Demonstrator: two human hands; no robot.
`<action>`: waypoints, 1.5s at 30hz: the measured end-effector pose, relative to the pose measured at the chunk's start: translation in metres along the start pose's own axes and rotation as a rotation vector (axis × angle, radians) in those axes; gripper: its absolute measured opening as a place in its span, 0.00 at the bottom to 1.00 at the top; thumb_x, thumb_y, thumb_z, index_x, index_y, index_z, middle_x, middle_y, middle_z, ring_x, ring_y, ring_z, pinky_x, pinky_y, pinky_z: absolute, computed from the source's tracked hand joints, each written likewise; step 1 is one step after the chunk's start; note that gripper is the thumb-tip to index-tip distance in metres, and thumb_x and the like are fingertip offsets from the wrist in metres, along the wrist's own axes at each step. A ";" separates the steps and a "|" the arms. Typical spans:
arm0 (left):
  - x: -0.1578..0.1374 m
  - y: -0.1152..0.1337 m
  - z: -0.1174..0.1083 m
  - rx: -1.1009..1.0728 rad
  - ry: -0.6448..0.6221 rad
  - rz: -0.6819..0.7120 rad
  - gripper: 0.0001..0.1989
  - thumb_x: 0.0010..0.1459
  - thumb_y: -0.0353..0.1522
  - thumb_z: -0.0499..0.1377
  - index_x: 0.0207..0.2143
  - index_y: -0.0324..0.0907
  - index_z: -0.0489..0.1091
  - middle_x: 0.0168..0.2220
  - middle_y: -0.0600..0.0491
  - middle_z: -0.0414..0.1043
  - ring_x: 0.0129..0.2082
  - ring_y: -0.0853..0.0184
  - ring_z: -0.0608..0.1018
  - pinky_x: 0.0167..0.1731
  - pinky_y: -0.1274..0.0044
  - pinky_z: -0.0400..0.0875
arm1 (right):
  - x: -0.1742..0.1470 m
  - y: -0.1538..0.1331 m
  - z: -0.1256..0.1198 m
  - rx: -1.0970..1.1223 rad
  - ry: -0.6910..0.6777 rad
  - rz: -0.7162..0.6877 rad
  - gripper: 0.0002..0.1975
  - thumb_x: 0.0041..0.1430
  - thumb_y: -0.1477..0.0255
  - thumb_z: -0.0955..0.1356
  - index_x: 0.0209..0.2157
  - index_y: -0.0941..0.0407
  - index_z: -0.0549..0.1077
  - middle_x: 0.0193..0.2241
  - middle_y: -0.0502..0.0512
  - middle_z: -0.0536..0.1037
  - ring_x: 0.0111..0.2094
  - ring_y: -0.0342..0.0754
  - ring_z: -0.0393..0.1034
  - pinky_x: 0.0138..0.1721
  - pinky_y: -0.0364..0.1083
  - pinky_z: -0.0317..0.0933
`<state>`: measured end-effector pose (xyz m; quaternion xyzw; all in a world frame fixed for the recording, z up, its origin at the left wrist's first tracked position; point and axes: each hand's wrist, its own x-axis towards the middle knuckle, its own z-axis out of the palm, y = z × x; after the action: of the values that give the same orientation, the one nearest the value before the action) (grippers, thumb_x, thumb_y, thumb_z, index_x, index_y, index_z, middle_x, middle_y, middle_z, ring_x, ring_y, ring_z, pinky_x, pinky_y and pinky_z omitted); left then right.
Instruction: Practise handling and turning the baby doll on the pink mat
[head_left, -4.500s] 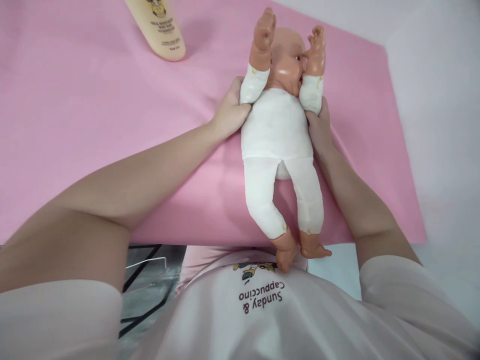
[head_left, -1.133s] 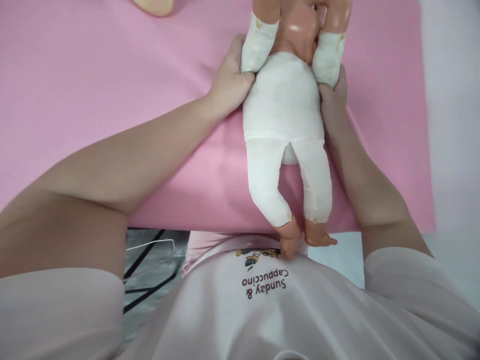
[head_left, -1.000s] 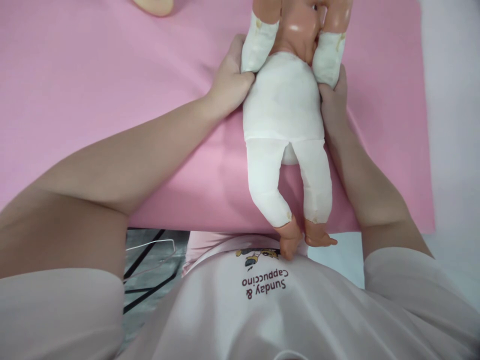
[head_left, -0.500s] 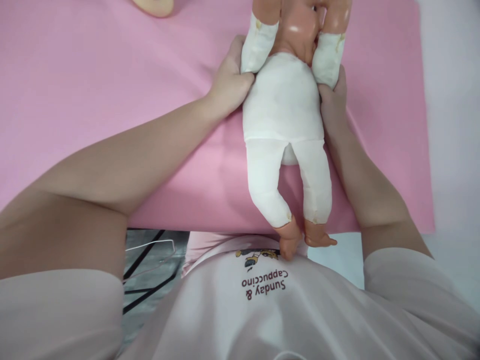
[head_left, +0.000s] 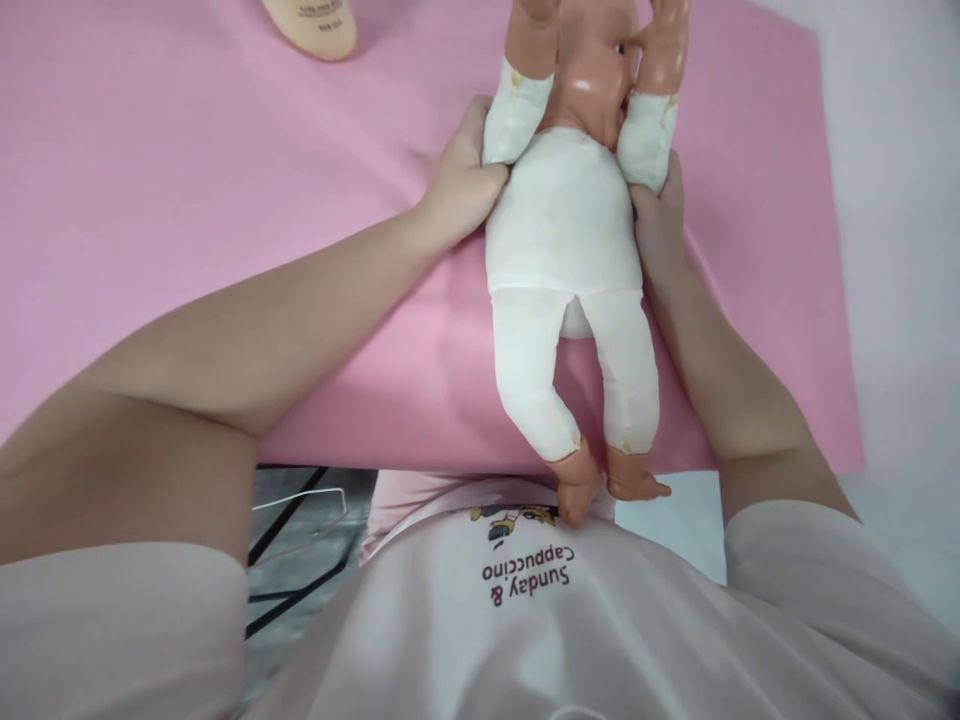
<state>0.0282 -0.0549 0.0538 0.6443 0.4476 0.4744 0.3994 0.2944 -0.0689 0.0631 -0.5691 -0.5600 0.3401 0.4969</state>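
A baby doll [head_left: 566,225] with a white cloth body and brown plastic head, hands and feet lies face up, its feet towards me. My left hand [head_left: 465,185] is closed around the doll's side under its arm, thumb on the front. On the opposite side my right hand [head_left: 661,220] grips the doll in the same way, below its other arm. The fingers of both hands are partly hidden behind the doll. Its raised forearms cover part of its head, and its feet hang past the table edge near my shirt.
A pink covering [head_left: 225,140] spreads over the table, its front edge just before my body. A cream-coloured bottle [head_left: 319,25] with dark print lies at the far left, cut off by the frame. Below the edge, black metal bars [head_left: 292,515] and a white cable show.
The doll, my hands and the bottle all sit slightly lower in view, as if the camera tilted up. More of the doll's head and of the bottle shows. My grip looks the same.
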 end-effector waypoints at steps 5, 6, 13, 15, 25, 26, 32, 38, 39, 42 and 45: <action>-0.001 0.001 0.000 -0.002 0.016 -0.032 0.23 0.52 0.42 0.66 0.50 0.59 0.66 0.60 0.58 0.83 0.65 0.52 0.80 0.73 0.58 0.78 | -0.006 -0.003 0.003 0.053 0.033 0.033 0.25 0.60 0.81 0.63 0.59 0.56 0.65 0.54 0.52 0.80 0.53 0.44 0.73 0.66 0.50 0.71; 0.000 0.000 0.000 -0.010 0.016 -0.033 0.24 0.52 0.42 0.67 0.50 0.59 0.66 0.60 0.58 0.83 0.65 0.52 0.80 0.73 0.58 0.77 | -0.007 -0.003 0.003 0.055 0.034 0.025 0.25 0.60 0.81 0.64 0.59 0.56 0.66 0.53 0.52 0.80 0.52 0.44 0.73 0.64 0.49 0.71; 0.003 -0.009 0.000 0.017 -0.001 -0.019 0.24 0.56 0.42 0.65 0.55 0.58 0.66 0.64 0.58 0.81 0.66 0.53 0.79 0.72 0.59 0.77 | -0.002 0.006 0.001 0.030 0.032 -0.023 0.25 0.57 0.77 0.64 0.57 0.54 0.67 0.52 0.51 0.81 0.53 0.45 0.72 0.64 0.49 0.71; 0.003 -0.008 0.000 0.029 -0.010 -0.016 0.23 0.56 0.41 0.64 0.54 0.59 0.66 0.63 0.59 0.81 0.66 0.53 0.79 0.73 0.59 0.77 | -0.001 0.007 0.001 0.014 0.032 -0.028 0.25 0.56 0.76 0.64 0.56 0.53 0.68 0.54 0.51 0.81 0.54 0.45 0.73 0.66 0.50 0.70; 0.002 -0.007 0.000 0.060 -0.018 -0.024 0.25 0.58 0.43 0.64 0.57 0.59 0.65 0.66 0.58 0.80 0.67 0.55 0.78 0.74 0.58 0.76 | -0.001 0.005 0.001 0.045 0.029 -0.011 0.26 0.55 0.76 0.65 0.57 0.52 0.69 0.57 0.51 0.81 0.57 0.46 0.74 0.70 0.52 0.69; 0.002 -0.008 0.000 0.060 -0.011 -0.024 0.25 0.58 0.43 0.64 0.57 0.58 0.66 0.65 0.57 0.80 0.67 0.55 0.78 0.74 0.58 0.76 | -0.001 0.005 0.002 0.047 0.026 -0.010 0.26 0.55 0.76 0.65 0.57 0.52 0.69 0.57 0.51 0.81 0.57 0.46 0.74 0.69 0.51 0.70; 0.001 -0.006 0.000 0.020 0.004 -0.029 0.22 0.56 0.43 0.67 0.52 0.60 0.67 0.62 0.59 0.82 0.64 0.52 0.79 0.73 0.57 0.77 | -0.002 0.004 0.002 0.020 0.035 -0.001 0.26 0.56 0.77 0.64 0.57 0.53 0.69 0.56 0.52 0.81 0.56 0.46 0.74 0.66 0.50 0.70; 0.001 -0.004 -0.001 0.039 -0.002 -0.028 0.24 0.55 0.42 0.64 0.55 0.59 0.67 0.64 0.58 0.81 0.67 0.51 0.79 0.74 0.56 0.75 | 0.001 0.007 0.001 0.029 0.039 -0.015 0.26 0.54 0.77 0.64 0.56 0.52 0.69 0.56 0.50 0.81 0.56 0.45 0.74 0.68 0.50 0.70; 0.001 -0.004 0.000 0.027 0.002 -0.025 0.25 0.53 0.43 0.65 0.54 0.59 0.67 0.64 0.57 0.81 0.67 0.51 0.79 0.74 0.56 0.76 | 0.001 0.007 0.001 0.032 0.039 -0.019 0.26 0.54 0.77 0.64 0.56 0.52 0.69 0.56 0.50 0.81 0.56 0.45 0.74 0.68 0.50 0.70; 0.003 -0.004 0.000 -0.008 0.013 -0.018 0.25 0.50 0.44 0.66 0.51 0.60 0.66 0.62 0.56 0.82 0.66 0.49 0.80 0.73 0.56 0.77 | 0.001 0.008 0.001 0.034 0.035 -0.020 0.27 0.54 0.76 0.64 0.56 0.52 0.68 0.56 0.50 0.81 0.57 0.45 0.74 0.68 0.50 0.70; 0.003 -0.005 0.001 -0.014 0.009 -0.021 0.24 0.51 0.45 0.66 0.51 0.61 0.66 0.60 0.57 0.82 0.66 0.51 0.80 0.74 0.57 0.77 | -0.001 0.007 0.001 0.027 0.029 -0.017 0.26 0.56 0.76 0.64 0.57 0.53 0.67 0.55 0.53 0.80 0.55 0.46 0.73 0.66 0.50 0.70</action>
<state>0.0287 -0.0509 0.0501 0.6344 0.4528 0.4763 0.4069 0.2954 -0.0690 0.0560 -0.5625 -0.5530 0.3352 0.5152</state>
